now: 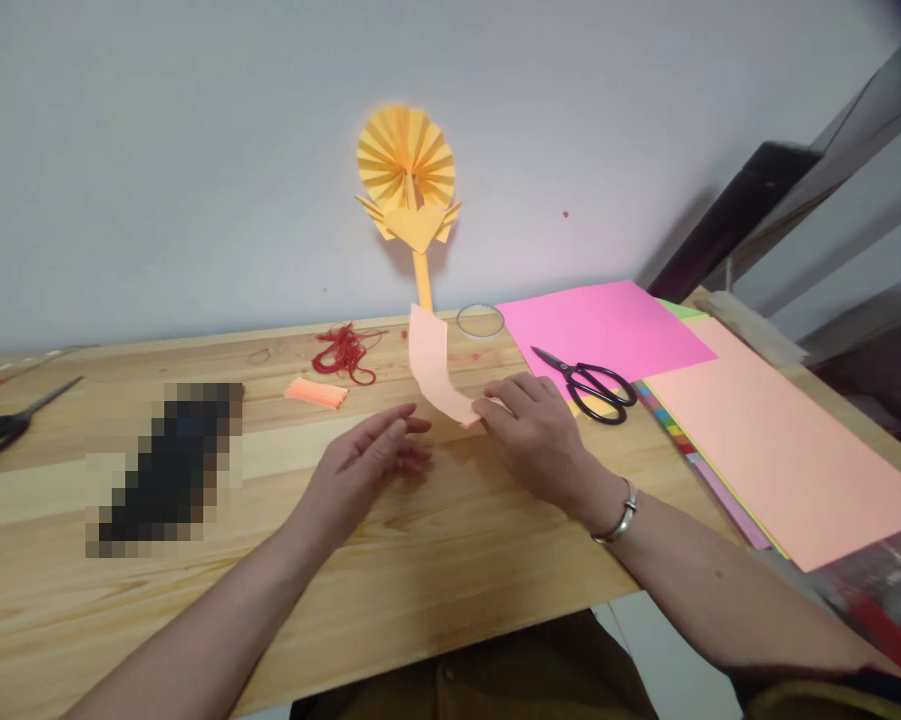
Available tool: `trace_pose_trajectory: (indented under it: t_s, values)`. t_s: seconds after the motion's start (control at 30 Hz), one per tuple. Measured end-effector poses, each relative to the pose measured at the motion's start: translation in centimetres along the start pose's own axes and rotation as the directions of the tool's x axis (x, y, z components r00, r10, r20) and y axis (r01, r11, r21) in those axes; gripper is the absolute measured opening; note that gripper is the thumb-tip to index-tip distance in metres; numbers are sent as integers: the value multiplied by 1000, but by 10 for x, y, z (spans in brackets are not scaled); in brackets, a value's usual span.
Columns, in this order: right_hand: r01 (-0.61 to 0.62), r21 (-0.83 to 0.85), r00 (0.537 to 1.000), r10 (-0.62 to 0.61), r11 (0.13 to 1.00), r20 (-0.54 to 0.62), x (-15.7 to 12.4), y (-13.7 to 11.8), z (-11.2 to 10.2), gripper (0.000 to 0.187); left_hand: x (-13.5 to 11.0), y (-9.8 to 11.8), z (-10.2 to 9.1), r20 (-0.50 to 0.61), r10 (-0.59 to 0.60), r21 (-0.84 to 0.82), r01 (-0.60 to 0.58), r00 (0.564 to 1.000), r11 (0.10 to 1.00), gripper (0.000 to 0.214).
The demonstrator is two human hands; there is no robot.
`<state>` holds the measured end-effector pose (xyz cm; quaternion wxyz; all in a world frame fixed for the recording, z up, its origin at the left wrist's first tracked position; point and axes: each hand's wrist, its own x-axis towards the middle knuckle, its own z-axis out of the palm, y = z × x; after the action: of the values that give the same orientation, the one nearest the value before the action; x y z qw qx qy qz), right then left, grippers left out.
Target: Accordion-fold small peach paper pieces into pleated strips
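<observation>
My right hand [534,430] pinches the near end of a peach paper strip [433,365] that curls up from the wooden table [420,540]. My left hand [371,462] hovers just left of that end with its fingers stretched out and nothing in them. A small folded orange paper bundle [316,392] lies to the left, beside a tangle of red thread [343,352]. Black scissors [589,385] lie on a pink sheet [607,325] just right of my right hand.
A yellow paper fan on a stick [409,185] leans on the wall behind. A roll of clear tape [481,320] sits by it. A stack of coloured sheets [780,450] fills the right side. Second scissors [7,425] lie far left, near a blurred dark object [169,465].
</observation>
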<state>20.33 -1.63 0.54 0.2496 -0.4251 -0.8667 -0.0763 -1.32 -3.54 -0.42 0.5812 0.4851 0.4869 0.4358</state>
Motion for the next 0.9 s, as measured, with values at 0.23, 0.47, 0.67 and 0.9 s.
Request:
trace_pose_trajectory:
  t_s: [0.23,0.47,0.67,0.9]
  values:
    - [332,-66,933,-318,941,167,-3,-8,-2,28,7,0,-4,-65,-4,-83,-2,998,997,52]
    - [161,163,960,-193,973,205,-6,-6,11,16,0,-3,-2,276,472,631,-528,837,568,23]
    - [51,280,969,-115,959,219,-3,-5,14,18,0,-8,2,344,540,689,-597,768,410,6]
    - [21,310,964,-102,951,246,1,8,3,16,0,-14,-3,329,487,766,-530,810,364,9]
